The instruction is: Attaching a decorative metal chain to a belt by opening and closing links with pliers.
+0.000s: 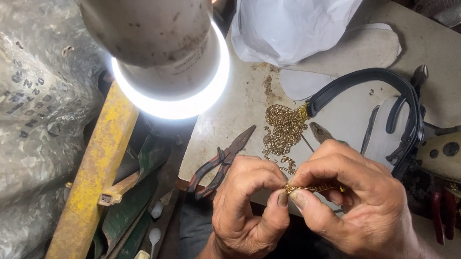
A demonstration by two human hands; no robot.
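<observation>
As both hands (307,203) pinch it | gold chain (311,187) | lies left-right

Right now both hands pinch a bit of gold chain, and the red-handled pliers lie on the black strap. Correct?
Not quite. In the head view both hands pinch the gold chain, but the red-handled pliers lie on the bare table, apart from the black strap.

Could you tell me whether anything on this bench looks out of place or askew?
The pliers lie with their handles overhanging the table edge, and small crumbs of debris are scattered above the gold chain heap.
</observation>
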